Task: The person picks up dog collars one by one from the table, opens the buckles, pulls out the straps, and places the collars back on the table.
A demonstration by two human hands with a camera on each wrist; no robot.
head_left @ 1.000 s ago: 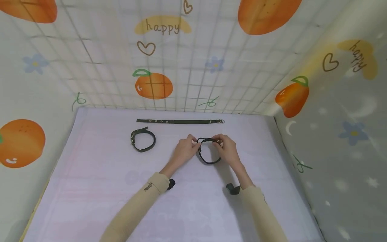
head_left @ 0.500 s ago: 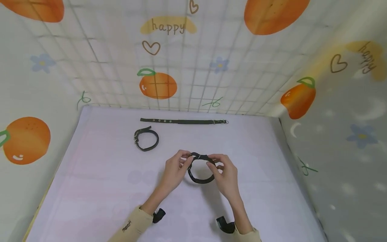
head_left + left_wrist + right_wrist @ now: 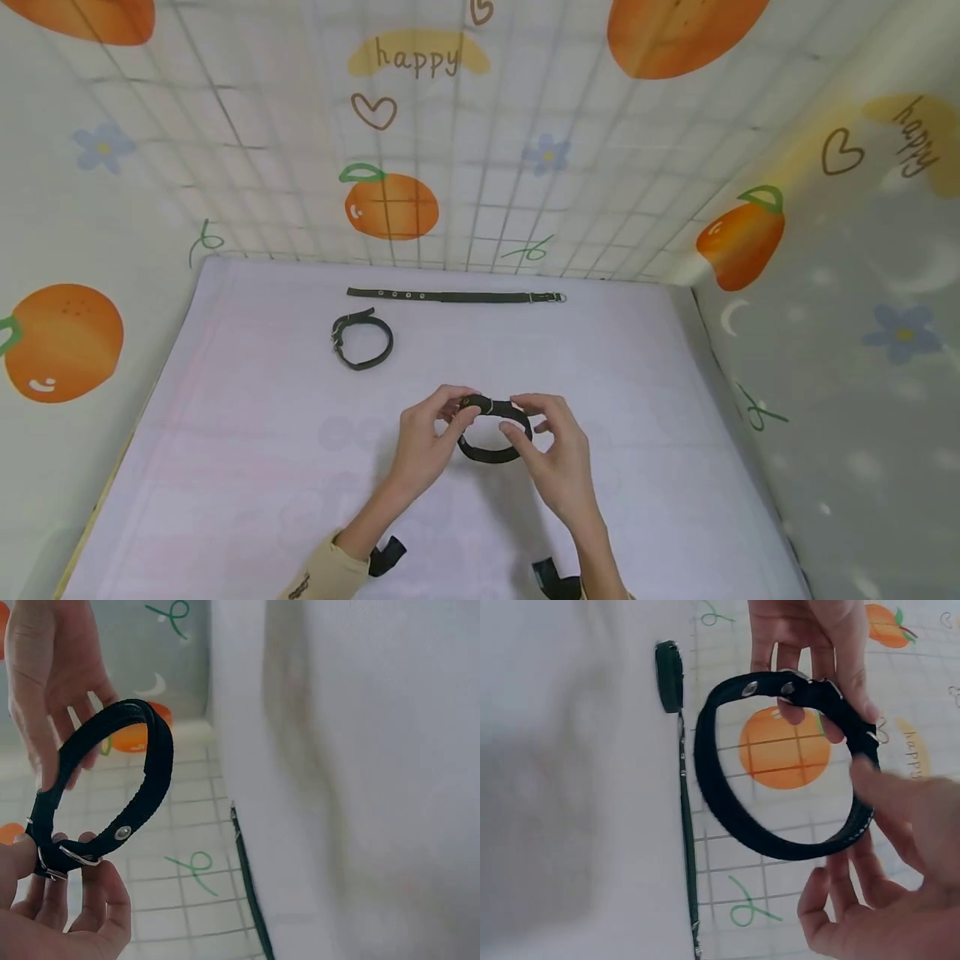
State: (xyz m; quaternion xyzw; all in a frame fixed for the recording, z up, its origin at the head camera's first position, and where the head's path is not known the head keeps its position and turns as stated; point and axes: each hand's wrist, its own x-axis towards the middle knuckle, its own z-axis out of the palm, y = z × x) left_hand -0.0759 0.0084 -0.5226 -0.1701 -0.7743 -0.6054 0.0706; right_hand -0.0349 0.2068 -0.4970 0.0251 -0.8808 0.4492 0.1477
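Observation:
A dark collar [image 3: 489, 456], fastened into a ring, is held above the table between both hands. My left hand [image 3: 422, 437] pinches it at the metal buckle [image 3: 56, 862], thumb on one side and fingers on the other. On the opposite side my right hand [image 3: 558, 454] grips the band between thumb and fingers. Round metal eyelets [image 3: 750, 688] show along the strap in the right wrist view. Behind the hands lie a second looped collar [image 3: 390, 342] and, further back, a third collar [image 3: 480, 297] stretched out straight.
The pale tabletop [image 3: 247, 467] meets a patterned cloth wall [image 3: 285, 208] at the back. More cloth rises at the left and right sides. A dark camera mount [image 3: 386, 557] juts from the left wrist, another [image 3: 555, 579] from the right.
Both hands have drawn the held collar back toward the body and slightly left. The strap near the buckle now lies flatter along the ring. The other two collars stay where they were.

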